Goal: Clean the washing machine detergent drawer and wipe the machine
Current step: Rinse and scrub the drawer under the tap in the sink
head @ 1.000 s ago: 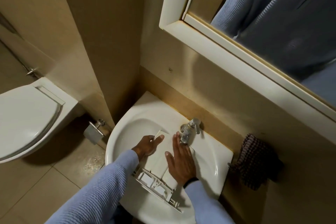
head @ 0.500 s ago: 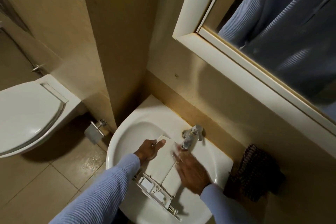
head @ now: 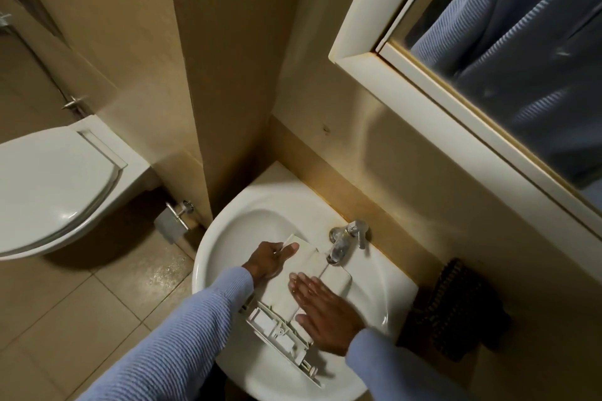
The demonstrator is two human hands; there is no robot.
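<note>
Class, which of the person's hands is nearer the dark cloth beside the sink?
Right. The right hand lies flat on the drawer, left of the dark cloth; the left hand grips the drawer's far corner, farther left.

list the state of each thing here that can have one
drawer: lying in the sink, far end below the tap
tap: cannot tell if water runs
left hand: grips the drawer's far end
right hand: flat on the drawer, fingers straight
toilet lid: down
cloth: bunched up, right of the sink
</note>
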